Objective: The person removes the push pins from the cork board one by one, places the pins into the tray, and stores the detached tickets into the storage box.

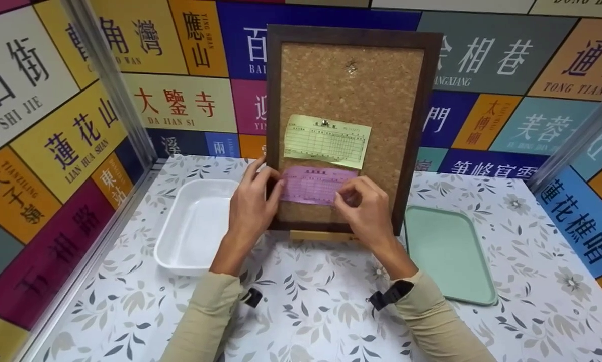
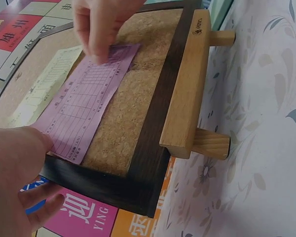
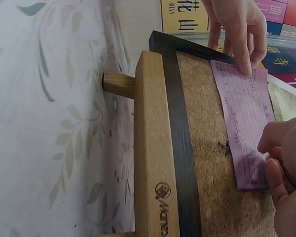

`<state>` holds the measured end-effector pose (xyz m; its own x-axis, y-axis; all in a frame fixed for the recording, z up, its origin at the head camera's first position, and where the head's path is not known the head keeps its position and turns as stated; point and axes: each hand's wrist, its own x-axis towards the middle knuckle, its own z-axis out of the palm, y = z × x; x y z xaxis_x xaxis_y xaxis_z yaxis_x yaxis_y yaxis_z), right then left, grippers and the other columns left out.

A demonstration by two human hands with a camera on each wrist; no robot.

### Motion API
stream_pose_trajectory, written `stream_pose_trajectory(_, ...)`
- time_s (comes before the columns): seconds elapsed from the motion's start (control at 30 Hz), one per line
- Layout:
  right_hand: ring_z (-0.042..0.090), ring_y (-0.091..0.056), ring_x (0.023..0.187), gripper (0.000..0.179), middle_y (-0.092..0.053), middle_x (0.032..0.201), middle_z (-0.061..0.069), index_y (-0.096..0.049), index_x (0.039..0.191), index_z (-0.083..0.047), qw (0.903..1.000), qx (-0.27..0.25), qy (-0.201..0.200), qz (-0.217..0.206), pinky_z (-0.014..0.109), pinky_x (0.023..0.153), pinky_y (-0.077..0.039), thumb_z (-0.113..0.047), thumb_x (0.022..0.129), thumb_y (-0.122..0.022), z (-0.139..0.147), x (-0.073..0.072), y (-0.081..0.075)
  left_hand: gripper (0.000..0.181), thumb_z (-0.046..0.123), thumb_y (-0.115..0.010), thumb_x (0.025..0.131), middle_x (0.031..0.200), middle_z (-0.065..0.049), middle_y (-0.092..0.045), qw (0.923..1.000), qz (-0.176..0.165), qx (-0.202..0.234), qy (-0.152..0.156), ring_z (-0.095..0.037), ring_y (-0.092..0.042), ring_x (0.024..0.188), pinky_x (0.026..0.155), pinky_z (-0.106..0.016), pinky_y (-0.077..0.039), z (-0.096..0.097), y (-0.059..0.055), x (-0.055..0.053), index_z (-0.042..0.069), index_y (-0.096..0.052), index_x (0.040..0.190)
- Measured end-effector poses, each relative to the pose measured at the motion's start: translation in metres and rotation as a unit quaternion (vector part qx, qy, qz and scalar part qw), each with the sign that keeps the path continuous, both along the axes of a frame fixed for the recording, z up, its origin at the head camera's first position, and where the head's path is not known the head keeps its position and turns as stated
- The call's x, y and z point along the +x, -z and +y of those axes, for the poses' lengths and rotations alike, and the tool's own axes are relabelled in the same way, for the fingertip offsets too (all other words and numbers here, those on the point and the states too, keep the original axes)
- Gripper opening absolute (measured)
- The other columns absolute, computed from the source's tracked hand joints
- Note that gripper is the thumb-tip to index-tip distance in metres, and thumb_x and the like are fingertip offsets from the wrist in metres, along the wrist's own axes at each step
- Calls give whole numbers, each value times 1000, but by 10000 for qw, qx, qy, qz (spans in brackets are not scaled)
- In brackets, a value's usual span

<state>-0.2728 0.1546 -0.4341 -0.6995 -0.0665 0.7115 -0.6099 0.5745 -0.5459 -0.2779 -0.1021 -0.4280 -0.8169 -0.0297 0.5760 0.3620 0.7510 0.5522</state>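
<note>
A framed corkboard (image 1: 348, 95) leans upright on a wooden stand (image 2: 185, 94). A yellow printed form (image 1: 326, 143) hangs on it from a pin. Below lies a pink printed form (image 1: 313, 186), flat against the cork. My left hand (image 1: 253, 198) holds the board's left edge, its thumb on the pink form's left end and other fingers beside and behind the frame. My right hand (image 1: 366, 206) has thumb and forefinger pinched together at the form's right end. Whether a small pin sits between those fingertips is hidden.
A white plastic tray (image 1: 162, 241) stands left of the board, a green tray (image 1: 449, 256) to its right. Several pins (image 1: 351, 67) cluster near the board's top. Patterned panels rise behind and on both sides of the floral-covered table (image 1: 311, 311).
</note>
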Motion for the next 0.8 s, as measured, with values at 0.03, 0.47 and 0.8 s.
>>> stream_pose_trajectory(0.03,12,-68,76,8,-72,92,3,-75,89,-8,10000,17,-4,-9,22,68,-57,-3,89,-82,2,1,1,14,33,-72,105,159,-8,-58,10000,2,-5,-13,-34,-65,140,110,-49,-58,0,-1,0,20,-73,110)
stream_pose_trajectory(0.47,12,-67,76,12,-74,94,2,-75,87,-8,9997,-89,203,-35,24,66,-56,0,87,-83,29,17,8,14,29,-73,105,150,-9,-67,9997,218,87,-17,-29,-66,138,112,-45,-57,-8,-3,-1,16,-73,111)
stream_pose_trajectory(0.8,15,-66,73,10,-75,95,1,-76,89,-10,9992,-43,407,-18,21,63,-52,-2,89,-82,56,26,13,14,29,-73,104,137,-5,-72,9994,169,302,-21,-23,-76,113,102,-41,-62,-12,-8,0,17,-72,111)
